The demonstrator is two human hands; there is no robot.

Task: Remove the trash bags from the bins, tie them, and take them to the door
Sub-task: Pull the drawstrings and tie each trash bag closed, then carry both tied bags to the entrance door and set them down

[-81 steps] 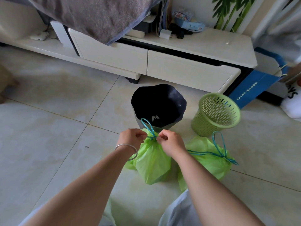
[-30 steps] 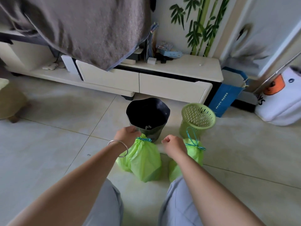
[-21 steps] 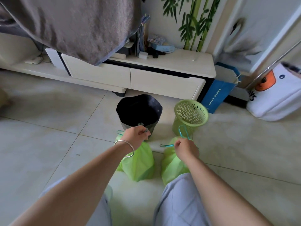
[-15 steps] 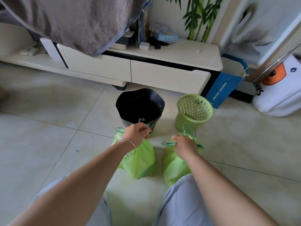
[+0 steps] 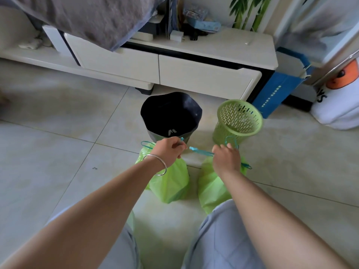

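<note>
Two lime-green trash bags, left bag (image 5: 171, 183) and right bag (image 5: 211, 189), side by side on the tiled floor (image 5: 58, 152), necks cinched with blue drawstrings (image 5: 201, 152). Left hand (image 5: 168, 152) and right hand (image 5: 226, 159) apart, each gripping a drawstring. Behind, black bin (image 5: 171, 115), green basket (image 5: 238, 121).

Two bags (image 5: 171, 183) (image 5: 211, 189) are bright lime green with turquoise drawstrings (image 5: 201, 152). One bin (image 5: 171, 115) is black with a small white mark near its rim; the other bin (image 5: 240, 119) is pale green, its wall patterned with rows of slots. The floor (image 5: 58, 142) is glossy beige tile with thin dark joints. The cabinet (image 5: 194, 74) is cream with a black band. A grey blanket (image 5: 93, 14) hangs above, and a blue box (image 5: 279, 94) with white lettering stands at right. The bracelet (image 5: 158, 165) is silver, the trousers (image 5: 219, 239) light grey-blue.
</note>
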